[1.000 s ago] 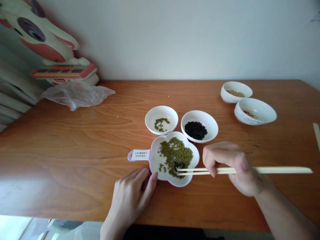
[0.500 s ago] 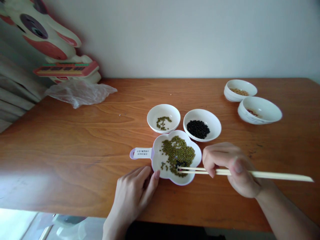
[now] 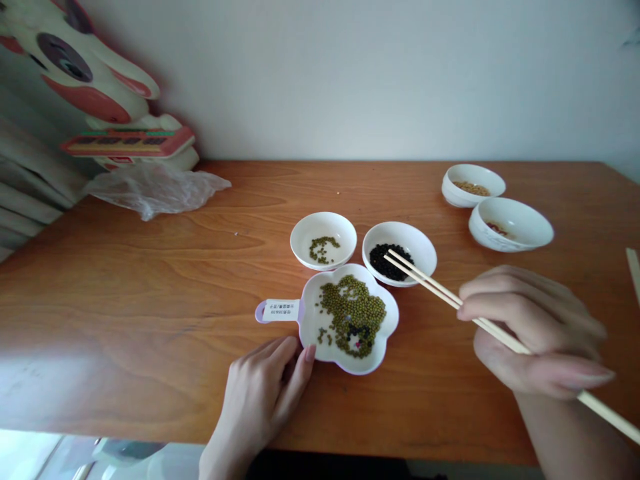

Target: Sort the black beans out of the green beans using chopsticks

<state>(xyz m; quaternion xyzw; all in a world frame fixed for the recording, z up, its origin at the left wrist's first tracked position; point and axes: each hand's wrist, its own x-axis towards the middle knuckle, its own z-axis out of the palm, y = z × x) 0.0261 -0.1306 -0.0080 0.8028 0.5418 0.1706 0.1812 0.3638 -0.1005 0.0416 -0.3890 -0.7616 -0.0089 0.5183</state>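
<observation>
My right hand (image 3: 535,330) grips a pair of pale chopsticks (image 3: 440,291). Their tips hover over or touch the black beans (image 3: 377,261) in a white bowl (image 3: 423,250); whether a bean is pinched between them, I cannot tell. In front of that bowl lies a white flower-shaped dish (image 3: 313,303) with a purple rim and a labelled handle. It holds many green beans (image 3: 363,303), a small cluster of black ones and one pinkish-red speck. Fingers curled on the tabletop, my left hand (image 3: 265,387) has its thumb against the dish's near-left rim.
A white bowl (image 3: 345,233) with a few green beans touches the dish's back. Two more bowls stand at back right, one with yellowish grains (image 3: 470,188), one with reddish bits (image 3: 497,229). A plastic bag (image 3: 160,190) and cow-shaped toy keyboard (image 3: 130,143) occupy the back left.
My right hand has lifted the chopsticks from the flower-shaped dish and swung their tips up to the black-bean bowl. The left hand keeps its place at the rim. The view has shifted slightly.
</observation>
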